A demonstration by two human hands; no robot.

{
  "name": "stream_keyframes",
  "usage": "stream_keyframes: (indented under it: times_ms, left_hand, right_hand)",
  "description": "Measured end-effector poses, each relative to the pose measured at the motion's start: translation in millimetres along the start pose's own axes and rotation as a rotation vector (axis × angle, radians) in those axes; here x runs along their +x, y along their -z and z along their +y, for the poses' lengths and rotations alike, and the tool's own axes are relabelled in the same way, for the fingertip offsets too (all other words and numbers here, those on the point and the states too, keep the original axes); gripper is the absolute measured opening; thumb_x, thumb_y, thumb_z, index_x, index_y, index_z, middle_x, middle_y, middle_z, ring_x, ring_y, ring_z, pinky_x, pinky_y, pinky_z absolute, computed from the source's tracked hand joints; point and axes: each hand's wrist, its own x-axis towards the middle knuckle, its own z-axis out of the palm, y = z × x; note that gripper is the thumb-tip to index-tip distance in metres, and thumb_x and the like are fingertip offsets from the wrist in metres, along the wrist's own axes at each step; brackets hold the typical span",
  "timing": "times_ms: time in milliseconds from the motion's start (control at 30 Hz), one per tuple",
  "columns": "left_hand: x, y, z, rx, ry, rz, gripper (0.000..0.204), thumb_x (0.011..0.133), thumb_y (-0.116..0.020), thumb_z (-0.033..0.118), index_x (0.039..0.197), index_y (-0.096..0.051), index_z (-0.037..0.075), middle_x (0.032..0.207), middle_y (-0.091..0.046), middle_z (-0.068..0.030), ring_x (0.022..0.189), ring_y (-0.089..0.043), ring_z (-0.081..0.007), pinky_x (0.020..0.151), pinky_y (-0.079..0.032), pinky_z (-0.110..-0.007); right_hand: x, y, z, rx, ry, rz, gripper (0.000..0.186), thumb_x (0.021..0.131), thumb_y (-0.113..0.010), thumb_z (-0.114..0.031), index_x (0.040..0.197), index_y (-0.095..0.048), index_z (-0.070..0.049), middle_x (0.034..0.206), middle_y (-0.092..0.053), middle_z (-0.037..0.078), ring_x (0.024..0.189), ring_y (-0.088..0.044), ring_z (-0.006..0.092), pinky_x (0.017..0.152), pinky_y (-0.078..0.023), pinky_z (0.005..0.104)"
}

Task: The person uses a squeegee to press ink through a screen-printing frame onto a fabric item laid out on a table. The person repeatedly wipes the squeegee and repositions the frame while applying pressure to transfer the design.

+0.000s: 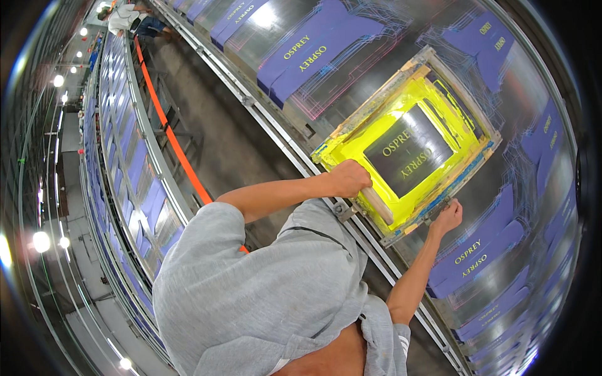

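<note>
A wooden screen-printing frame (465, 170) lies on the long table to my right. Bright yellow ink (352, 148) surrounds the dark, see-through window (411, 153) of its mesh, where yellow lettering shows. My left hand (351, 179) is closed in a fist around one end of a squeegee (379, 208), which rests along the frame's near side inside the inked area. By the frame's right outer edge, my right hand (449, 217) has its fingers curled at a small metal fitting. The hand itself hides most of that grip.
Purple cut fabric panels (326, 45) with yellow lettering lie in rows along the shiny table. Metal rails (263, 122) run down its near edge. Behind to the left are an aisle, an orange strip (182, 160) and another table of panels (139, 150). A person (128, 19) bends at the far end.
</note>
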Motion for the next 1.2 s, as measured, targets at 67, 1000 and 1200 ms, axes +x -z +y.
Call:
stream_keyframes:
  times_ms: [67,1000,1200]
  left_hand:
    - [-3,-4,-5,0.028,0.006,-0.055,0.016,0.067,-0.070,0.011,0.082,-0.070,0.012,0.082,-0.070,-0.0072,0.083,-0.070,-0.0306,0.071,-0.055,-0.044]
    - [88,31,-31,0.001,-0.003,-0.023,0.028,0.075,-0.065,0.006,0.098,-0.077,0.016,0.088,-0.073,-0.0105,0.083,-0.071,-0.0310,0.069,-0.055,-0.045]
    - [69,38,-23,0.039,0.018,-0.172,0.029,0.072,-0.067,0.006,0.096,-0.078,0.018,0.085,-0.073,-0.0106,0.082,-0.071,-0.0312,0.069,-0.056,-0.045]
  right_hand:
    - [6,-4,4,-0.067,0.022,0.040,0.020,0.098,-0.059,-0.014,0.089,-0.066,0.003,0.068,-0.048,-0.003,0.060,-0.041,0.0062,0.052,-0.031,0.0268]
    - [-88,-94,-90,-1.052,0.704,-0.703,0.009,0.077,-0.063,-0.006,0.083,-0.069,-0.007,0.086,-0.065,0.014,0.087,-0.066,0.0343,0.081,-0.053,0.0471]
    - [-115,-86,-90,-1.058,0.528,-0.780,0.009,0.077,-0.062,-0.008,0.082,-0.070,-0.007,0.084,-0.066,0.014,0.082,-0.068,0.0340,0.083,-0.055,0.0467]
